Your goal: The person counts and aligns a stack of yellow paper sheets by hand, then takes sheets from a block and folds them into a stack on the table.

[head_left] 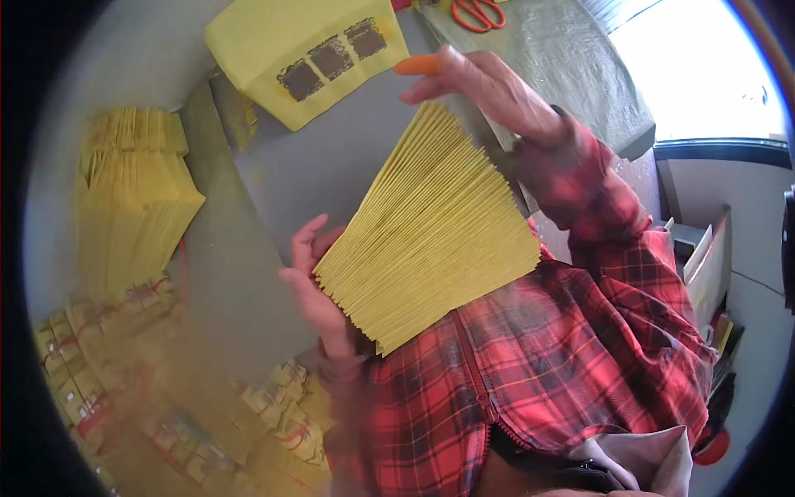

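A thick, fanned stack of yellow paper [431,240] leans against the chest of the plaid jacket, its many edges facing up. My left hand [319,282] supports its lower left end, with thumb and fingers spread around the edges and part of the palm hidden behind the stack. Just above the stack's upper end is my right hand [472,83], fingers stretched out and an orange finger cover [418,65] on one of them. Beyond it lies a yellow sheet or pile [306,50] bearing three dark brown printed squares.
Red-handled scissors [479,12] lie at the top on a plastic-covered surface [563,66]. A grey board [290,157] lies under the stack. Tall yellow paper piles [137,199] stand at left. Several tied yellow bundles [91,364] sit at lower left, partly blurred.
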`<state>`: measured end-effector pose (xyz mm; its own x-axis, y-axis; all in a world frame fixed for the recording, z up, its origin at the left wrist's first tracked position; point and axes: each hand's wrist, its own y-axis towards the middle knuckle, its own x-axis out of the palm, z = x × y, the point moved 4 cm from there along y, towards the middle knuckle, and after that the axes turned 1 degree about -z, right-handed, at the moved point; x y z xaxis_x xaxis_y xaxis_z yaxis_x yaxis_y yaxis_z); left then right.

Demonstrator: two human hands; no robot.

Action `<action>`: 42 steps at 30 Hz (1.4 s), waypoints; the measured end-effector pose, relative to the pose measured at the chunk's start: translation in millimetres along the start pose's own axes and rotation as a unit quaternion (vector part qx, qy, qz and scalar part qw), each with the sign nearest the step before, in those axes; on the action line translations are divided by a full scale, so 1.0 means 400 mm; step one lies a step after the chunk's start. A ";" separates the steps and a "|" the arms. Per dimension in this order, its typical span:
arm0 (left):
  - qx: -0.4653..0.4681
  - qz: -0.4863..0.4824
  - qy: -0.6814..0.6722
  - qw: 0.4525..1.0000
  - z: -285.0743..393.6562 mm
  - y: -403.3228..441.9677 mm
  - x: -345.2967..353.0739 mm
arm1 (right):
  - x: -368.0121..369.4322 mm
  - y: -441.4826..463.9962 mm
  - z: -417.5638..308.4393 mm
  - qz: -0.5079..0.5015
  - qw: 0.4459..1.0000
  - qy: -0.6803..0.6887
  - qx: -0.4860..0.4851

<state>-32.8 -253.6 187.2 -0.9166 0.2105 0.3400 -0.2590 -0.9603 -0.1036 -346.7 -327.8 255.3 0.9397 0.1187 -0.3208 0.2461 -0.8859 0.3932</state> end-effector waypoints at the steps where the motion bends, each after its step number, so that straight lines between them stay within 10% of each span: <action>1: 0.002 -0.005 0.000 1.000 0.001 0.001 0.005 | 0.003 -0.012 0.014 0.003 1.000 -0.004 -0.001; 5: 0.020 0.036 0.056 0.998 0.009 -0.001 0.017 | 0.053 -0.065 0.105 -0.066 0.953 0.159 0.248; 10: 0.032 0.047 -0.009 0.998 0.015 0.005 0.026 | 0.069 -0.107 0.056 0.037 0.888 0.401 0.225; 26: -0.005 0.067 0.016 0.998 -0.002 -0.013 0.020 | 0.074 -0.174 -0.009 0.021 0.941 0.259 0.219; 30: 0.003 0.063 0.003 0.998 0.003 -0.010 0.033 | 0.064 -0.181 -0.033 -0.026 0.993 0.106 0.047; 42: 0.005 0.051 0.003 0.999 -0.009 -0.012 0.018 | 0.080 -0.195 -0.041 0.006 0.938 0.291 0.187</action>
<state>-39.2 -246.9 186.7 -0.9401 0.1128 0.3217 -0.1615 -0.9784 -0.1290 -331.9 -247.6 228.4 0.9390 0.2365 0.2496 0.2368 -0.9711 0.0294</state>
